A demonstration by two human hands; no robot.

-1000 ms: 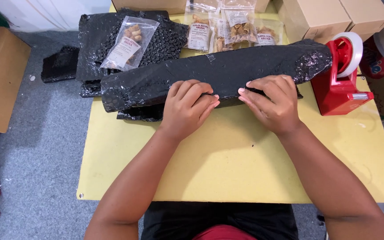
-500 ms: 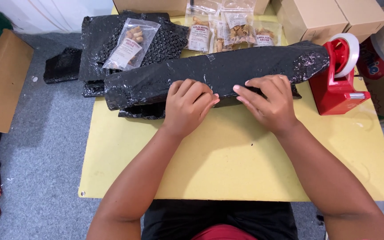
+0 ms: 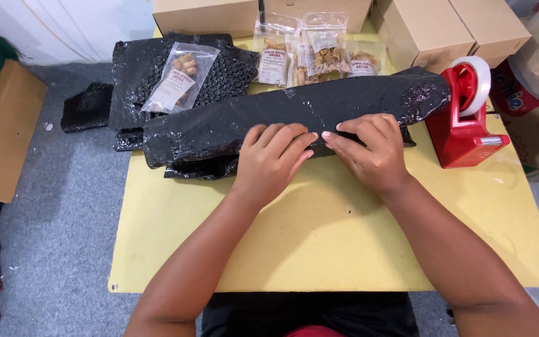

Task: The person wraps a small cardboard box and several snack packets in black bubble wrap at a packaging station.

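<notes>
Black bubble-wrap roll (image 3: 294, 115) lies crosswise on yellow table (image 3: 319, 243), far half, its right end just beside red tape dispenser (image 3: 463, 118). Left hand (image 3: 272, 159) and right hand (image 3: 369, 150) press flat on its near edge, fingers extended, fingertips nearly meeting at mid-length. Clear snack packets (image 3: 310, 53) behind the roll.

clear snack pouch (image 3: 181, 76) on black wrap, three more pouches (image 3: 312, 53) behind, white labels
</notes>
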